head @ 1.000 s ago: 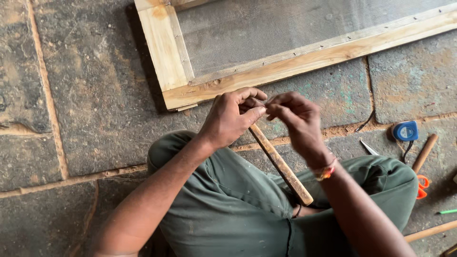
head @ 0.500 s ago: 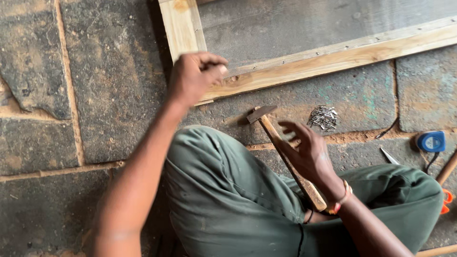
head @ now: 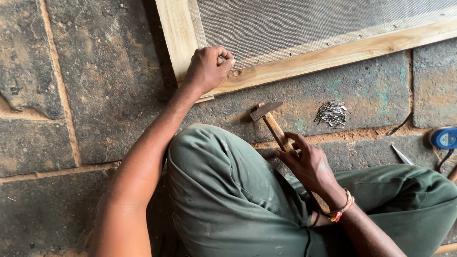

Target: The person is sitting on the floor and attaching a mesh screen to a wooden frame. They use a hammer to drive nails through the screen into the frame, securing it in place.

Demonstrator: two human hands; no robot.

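A floor of large grey stone slabs (head: 81, 95) with reddish joints is seen from above, and everything lies directly on it. Across the top of the view a pale wooden frame (head: 177, 33) is laid flat, with grey wire mesh (head: 295, 24) stretched over its opening so that the mesh edge rests on the timber where it can be fastened. The lower half is filled by the person's crossed legs in dusty green trousers (head: 228, 200), a seat being taken close to the frame corner so both hands can reach it.

The left hand (head: 207, 69) is pressed on that corner, its grip closed, with finger and thumb pinched together at the mesh edge; something small appears to be held upright there, probably a nail, though it cannot be made out for certain. The right hand (head: 312, 166) is wrapped firmly round the wooden shaft of a small hammer with a dark steel head (head: 266, 110), which is poised low above the floor, just short of the frame, its head turned toward the corner.

A loose heap of small silver nails (head: 331, 113) is kept near the hammer, within easy reach. At the right edge a blue tape measure (head: 445, 138) is partly shown, and a thin metal piece (head: 402, 154) lies just beside it.
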